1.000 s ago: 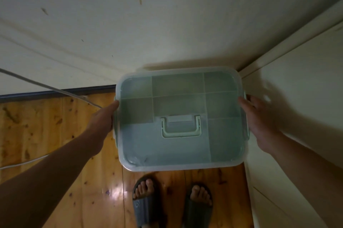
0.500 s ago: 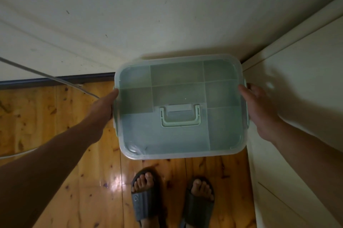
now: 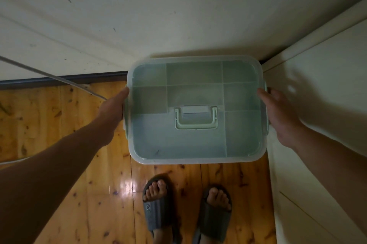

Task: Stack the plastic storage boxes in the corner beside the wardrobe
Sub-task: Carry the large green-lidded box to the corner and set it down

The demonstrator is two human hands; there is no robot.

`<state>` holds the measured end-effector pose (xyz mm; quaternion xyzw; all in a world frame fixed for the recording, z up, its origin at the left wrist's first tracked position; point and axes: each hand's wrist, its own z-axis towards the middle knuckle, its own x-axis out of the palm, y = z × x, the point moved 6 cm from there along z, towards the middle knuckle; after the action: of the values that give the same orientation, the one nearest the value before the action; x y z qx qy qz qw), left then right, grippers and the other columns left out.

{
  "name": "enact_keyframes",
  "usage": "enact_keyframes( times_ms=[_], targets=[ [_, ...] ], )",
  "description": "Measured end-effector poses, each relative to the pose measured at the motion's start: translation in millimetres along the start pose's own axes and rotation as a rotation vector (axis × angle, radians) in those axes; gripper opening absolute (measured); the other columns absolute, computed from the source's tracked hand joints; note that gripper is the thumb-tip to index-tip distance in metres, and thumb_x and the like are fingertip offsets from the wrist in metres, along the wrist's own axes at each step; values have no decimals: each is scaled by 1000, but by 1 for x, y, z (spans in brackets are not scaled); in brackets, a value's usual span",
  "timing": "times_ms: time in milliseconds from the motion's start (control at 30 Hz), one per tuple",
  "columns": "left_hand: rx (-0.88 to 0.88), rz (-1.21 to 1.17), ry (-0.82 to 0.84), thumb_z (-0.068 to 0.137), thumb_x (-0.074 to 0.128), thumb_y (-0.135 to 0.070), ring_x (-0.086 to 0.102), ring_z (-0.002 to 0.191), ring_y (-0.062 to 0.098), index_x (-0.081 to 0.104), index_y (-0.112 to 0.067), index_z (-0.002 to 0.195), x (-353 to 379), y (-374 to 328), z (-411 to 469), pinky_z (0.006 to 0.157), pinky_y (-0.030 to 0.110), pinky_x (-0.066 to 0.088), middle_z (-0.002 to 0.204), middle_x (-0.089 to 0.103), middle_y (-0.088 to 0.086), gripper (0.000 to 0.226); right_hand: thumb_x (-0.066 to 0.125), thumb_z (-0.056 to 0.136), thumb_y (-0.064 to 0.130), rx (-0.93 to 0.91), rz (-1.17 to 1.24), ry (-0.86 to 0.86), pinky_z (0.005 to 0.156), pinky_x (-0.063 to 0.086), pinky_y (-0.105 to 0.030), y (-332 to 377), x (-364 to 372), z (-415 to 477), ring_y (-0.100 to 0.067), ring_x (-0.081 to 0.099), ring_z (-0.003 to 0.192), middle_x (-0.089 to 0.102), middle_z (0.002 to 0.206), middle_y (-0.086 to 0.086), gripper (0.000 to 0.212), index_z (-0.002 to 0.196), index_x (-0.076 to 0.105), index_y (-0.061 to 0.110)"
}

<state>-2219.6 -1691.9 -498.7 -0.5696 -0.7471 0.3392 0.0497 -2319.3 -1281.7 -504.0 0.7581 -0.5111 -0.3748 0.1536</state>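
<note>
A translucent plastic storage box (image 3: 195, 138) with a pale green lid and a folded green handle (image 3: 196, 118) is held level above the wooden floor, in the corner between the wall and the wardrobe (image 3: 321, 88). My left hand (image 3: 112, 110) grips the box's left side, thumb on the lid's rim. My right hand (image 3: 280, 116) grips its right side by the green latch. Whatever lies beneath the box is hidden by it.
The cream wall (image 3: 158, 15) with a dark skirting board (image 3: 59, 80) runs behind the box. A grey cable (image 3: 49, 76) slants down along the wall to the floor at left. My feet in grey slippers (image 3: 158, 204) stand on the wooden floor (image 3: 89, 194) just before the box.
The box, still held on both sides, has shifted a little toward the wall and corner. My feet show more fully below it.
</note>
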Motion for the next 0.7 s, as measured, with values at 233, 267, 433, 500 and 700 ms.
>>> enact_keyframes(
  times_ms=[233,267,433,500,700],
  targets=[
    [8,10,8,88,51,-58,63,104,23,67,-23,108,0,3,2,91,43,50,110,68,2,43,52,83,63,0,-6,3,85,48,-40,-1,1,2,-25,58,111,57,130,-7,71,138,45,20],
    [7,9,11,89,51,-57,62,104,23,66,-23,108,0,4,1,90,42,50,110,68,2,42,53,82,64,0,-11,3,82,48,-39,-1,0,1,-24,58,111,57,130,-6,72,139,44,20],
    [-5,7,22,91,49,-54,58,112,24,62,-20,119,1,5,1,101,48,43,117,65,2,46,55,78,67,-14,-65,36,87,51,-45,-1,1,-2,-21,59,107,58,128,1,72,139,41,31],
    [1,20,34,92,47,-54,58,112,24,62,-21,119,2,5,-1,102,50,42,117,65,2,46,54,78,69,-29,-105,44,89,50,-46,-1,0,-4,-21,58,109,57,128,2,72,138,41,33],
    [-14,17,38,91,49,-53,56,114,25,62,-22,116,2,3,-8,104,52,39,118,64,3,42,53,83,64,-31,-123,17,67,44,-28,1,0,-9,-15,59,100,59,121,5,58,131,47,32]
  ],
)
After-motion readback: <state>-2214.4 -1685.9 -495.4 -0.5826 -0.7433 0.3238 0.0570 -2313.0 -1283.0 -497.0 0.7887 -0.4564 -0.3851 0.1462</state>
